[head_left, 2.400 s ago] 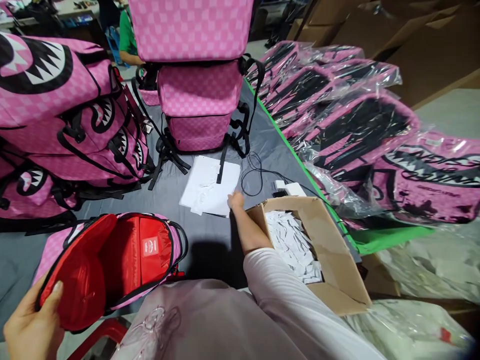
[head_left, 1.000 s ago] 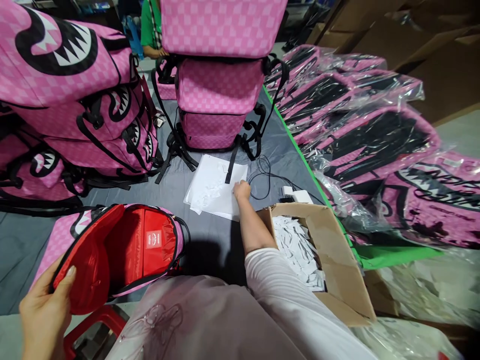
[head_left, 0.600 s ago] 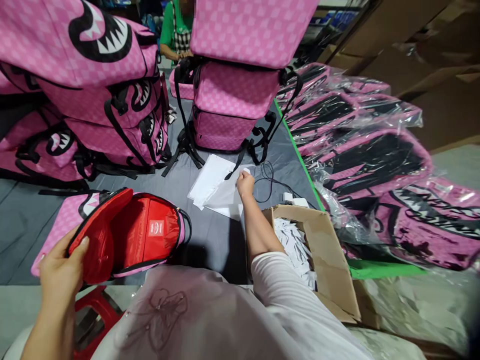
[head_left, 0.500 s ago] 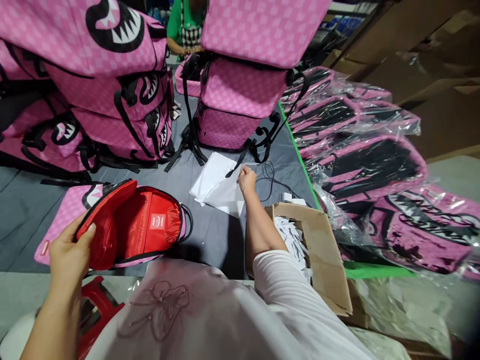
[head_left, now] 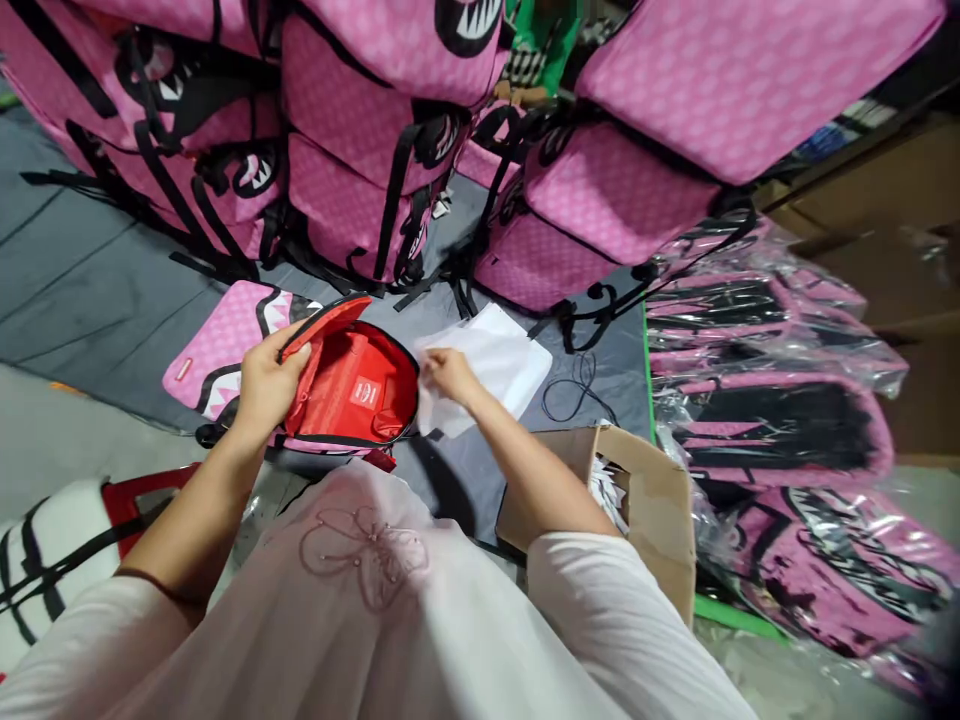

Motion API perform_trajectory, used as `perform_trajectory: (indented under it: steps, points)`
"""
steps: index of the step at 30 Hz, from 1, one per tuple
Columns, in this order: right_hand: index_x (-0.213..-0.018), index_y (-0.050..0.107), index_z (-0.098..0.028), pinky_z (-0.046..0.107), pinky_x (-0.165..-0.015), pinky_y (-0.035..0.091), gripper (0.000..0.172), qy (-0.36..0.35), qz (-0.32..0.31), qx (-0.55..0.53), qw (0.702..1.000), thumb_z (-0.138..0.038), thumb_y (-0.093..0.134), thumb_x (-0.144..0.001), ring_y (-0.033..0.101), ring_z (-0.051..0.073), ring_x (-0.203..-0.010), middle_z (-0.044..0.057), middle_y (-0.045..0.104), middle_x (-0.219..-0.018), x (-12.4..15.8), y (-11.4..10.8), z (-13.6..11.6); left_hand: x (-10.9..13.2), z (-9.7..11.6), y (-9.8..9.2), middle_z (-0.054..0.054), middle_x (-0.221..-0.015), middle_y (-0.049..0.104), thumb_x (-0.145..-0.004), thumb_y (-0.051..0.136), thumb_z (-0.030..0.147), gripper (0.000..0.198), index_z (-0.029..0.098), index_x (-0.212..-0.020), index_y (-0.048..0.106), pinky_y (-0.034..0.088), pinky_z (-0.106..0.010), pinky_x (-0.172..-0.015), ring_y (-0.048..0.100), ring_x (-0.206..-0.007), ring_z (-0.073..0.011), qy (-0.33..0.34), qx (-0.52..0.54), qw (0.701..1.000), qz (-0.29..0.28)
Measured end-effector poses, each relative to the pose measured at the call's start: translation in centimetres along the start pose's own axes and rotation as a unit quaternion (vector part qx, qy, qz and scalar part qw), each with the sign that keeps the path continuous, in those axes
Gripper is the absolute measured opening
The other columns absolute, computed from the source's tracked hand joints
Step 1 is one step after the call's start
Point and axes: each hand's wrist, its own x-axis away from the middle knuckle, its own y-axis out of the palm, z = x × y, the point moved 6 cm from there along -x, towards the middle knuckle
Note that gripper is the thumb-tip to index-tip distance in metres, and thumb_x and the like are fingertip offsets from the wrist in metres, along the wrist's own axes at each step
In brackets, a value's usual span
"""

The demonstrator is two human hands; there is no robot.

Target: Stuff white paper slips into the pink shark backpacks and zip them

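Note:
My left hand [head_left: 270, 388] is closed on the raised lid of an open small pink bag [head_left: 351, 385] with a red lining and a white label inside. The bag's mouth faces up, and a pink patterned panel with a shark-mouth print [head_left: 221, 340] lies to its left. Just right of the bag's rim, my right hand [head_left: 451, 376] pinches a thin, translucent white sheet [head_left: 442, 415]. That sheet hangs beside the opening; whether it touches the rim I cannot tell. Behind my right hand, a pile of white sheets [head_left: 521, 350] rests on the grey table.
Stacked pink backpacks [head_left: 352, 160] stand at the back, and more [head_left: 585, 215] at the right. A cardboard box [head_left: 652, 490] with white scraps sits near my right arm. Plastic-wrapped pink bags [head_left: 780, 430] lie farther right. A person in green [head_left: 559, 45] is across the table.
My right hand has moved from the paper pile toward the open bag, bringing a thin white sheet along. My left hand still holds the lid. The view has shifted left.

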Motion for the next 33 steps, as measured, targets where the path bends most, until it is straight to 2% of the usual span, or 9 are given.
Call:
perform_trajectory:
  steps: [4, 8, 11, 14, 16, 18, 20, 23, 33]
  points:
    - [-0.075, 0.068, -0.014, 0.021, -0.063, 0.043, 0.019, 0.015, -0.087, 0.042, 0.995, -0.008, 0.053, -0.086, 0.059, 0.012, -0.063, 0.001, 0.064, -0.066, 0.6, 9.6, -4.3, 0.0, 0.0, -1.0, -0.005, -0.119, 0.077, -0.082, 0.066, 0.029, 0.042, 0.018, -0.122, 0.075, 0.054, -0.039, -0.107, 0.071, -0.111, -0.0229, 0.006, 0.018, 1.000, -0.009]
    - [-0.091, 0.069, -0.013, 0.022, -0.058, 0.047, 0.016, 0.076, -0.146, 0.023, 0.986, -0.014, 0.053, -0.095, 0.061, 0.013, -0.057, 0.002, 0.065, -0.066, 0.1, 13.8, -5.3, -0.2, -0.6, -2.1, -0.005, -0.121, 0.077, -0.082, 0.065, 0.028, 0.042, 0.018, -0.122, 0.075, 0.053, -0.039, -0.109, 0.071, -0.113, -0.0230, 0.004, 0.035, 0.999, -0.019]
    - [-0.122, 0.063, -0.013, 0.030, -0.060, 0.057, 0.033, 0.124, -0.200, -0.041, 0.971, -0.031, 0.038, -0.108, 0.070, 0.019, -0.061, 0.008, 0.072, -0.080, -0.2, 15.2, -5.1, -0.5, -1.0, -2.8, -0.006, -0.124, 0.076, -0.083, 0.066, 0.030, 0.043, 0.018, -0.123, 0.074, 0.051, -0.040, -0.111, 0.070, -0.116, -0.0240, -0.001, 0.059, 0.998, -0.029]
    - [-0.140, 0.054, -0.013, 0.039, -0.086, 0.061, 0.045, 0.038, -0.123, -0.012, 0.992, -0.033, 0.026, -0.111, 0.075, 0.024, -0.102, 0.019, 0.073, -0.118, -1.0, 15.0, -5.2, -0.7, -1.1, -3.1, -0.007, -0.124, 0.075, -0.084, 0.066, 0.030, 0.042, 0.018, -0.123, 0.075, 0.051, -0.041, -0.112, 0.069, -0.117, -0.0248, -0.005, 0.073, 0.996, -0.043]
    - [-0.150, 0.048, -0.011, 0.043, -0.113, 0.048, 0.048, -0.098, -0.069, 0.116, 0.986, -0.034, 0.033, -0.110, 0.055, 0.026, -0.140, 0.023, 0.055, -0.150, -1.0, 15.6, -5.8, -0.9, -1.1, -3.4, -0.006, -0.124, 0.075, -0.084, 0.066, 0.030, 0.042, 0.018, -0.122, 0.075, 0.051, -0.040, -0.112, 0.069, -0.117, -0.0246, -0.002, 0.071, 0.996, -0.048]
    - [-0.160, 0.037, -0.009, 0.051, -0.127, 0.025, 0.064, -0.175, -0.081, 0.265, 0.945, -0.042, 0.046, -0.106, 0.024, 0.031, -0.158, 0.023, 0.028, -0.168, -0.4, 17.3, -5.4, -1.1, -1.1, -3.6, -0.007, -0.124, 0.075, -0.083, 0.066, 0.031, 0.043, 0.017, -0.123, 0.075, 0.051, -0.040, -0.112, 0.069, -0.118, -0.0247, 0.003, 0.066, 0.997, -0.050]
    - [-0.164, 0.027, -0.007, 0.060, -0.128, 0.012, 0.080, -0.138, -0.113, 0.381, 0.907, -0.052, 0.050, -0.103, 0.011, 0.038, -0.160, 0.023, 0.013, -0.172, 0.0, 18.5, -3.4, -1.3, -1.3, -3.8, -0.007, -0.125, 0.075, -0.083, 0.066, 0.032, 0.045, 0.016, -0.125, 0.074, 0.051, -0.040, -0.112, 0.069, -0.117, -0.0250, 0.004, 0.066, 0.996, -0.051]
    - [-0.165, 0.022, -0.006, 0.063, -0.127, 0.010, 0.085, -0.042, -0.136, 0.458, 0.877, -0.059, 0.043, -0.102, 0.010, 0.041, -0.159, 0.024, 0.009, -0.171, 0.4, 18.4, -0.3, -1.5, -1.8, -4.1, -0.009, -0.124, 0.076, -0.083, 0.067, 0.034, 0.047, 0.014, -0.125, 0.073, 0.052, -0.040, -0.109, 0.070, -0.116, -0.0256, 0.000, 0.077, 0.996, -0.053]
    - [-0.162, 0.029, 0.000, 0.054, -0.129, 0.017, 0.083, -0.119, -0.134, 0.494, 0.851, -0.050, 0.047, -0.099, 0.022, 0.037, -0.158, 0.026, 0.020, -0.168, -2.0, 19.3, 1.2, -1.8, -2.4, -4.5, -0.010, -0.125, 0.075, -0.082, 0.070, 0.043, 0.047, 0.015, -0.120, 0.074, 0.051, -0.043, -0.110, 0.069, -0.116, -0.0275, -0.022, 0.085, 0.994, -0.060]
